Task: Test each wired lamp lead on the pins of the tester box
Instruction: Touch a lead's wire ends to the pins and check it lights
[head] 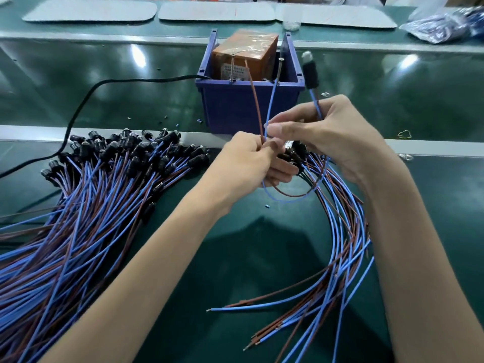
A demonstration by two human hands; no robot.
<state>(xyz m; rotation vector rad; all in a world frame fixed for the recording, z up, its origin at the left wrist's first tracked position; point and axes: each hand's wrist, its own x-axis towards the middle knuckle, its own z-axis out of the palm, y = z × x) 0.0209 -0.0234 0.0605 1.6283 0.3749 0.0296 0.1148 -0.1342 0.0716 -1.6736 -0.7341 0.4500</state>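
Green desk (78,100), lead piles (91,205) left and right. Blue bin (235,106) with tester box (243,56) straight beyond both hands. Grips lamp lead (317,107) under its lamp (310,72) with right hand (332,137); pinches both wire ends (255,100) with left hand (248,158), nearer, pointing up at pins (232,66).

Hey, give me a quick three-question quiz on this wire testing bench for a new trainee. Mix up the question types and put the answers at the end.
1. Fill in the blank: the left hand pinches the lamp lead's blue wire and its ___ wire.
2. True or false: the tester box sits inside a blue bin.
3. Multiple choice: the right hand grips A) the lamp lead, B) a screwdriver, C) nothing.

Key: 1. brown; 2. true; 3. A.
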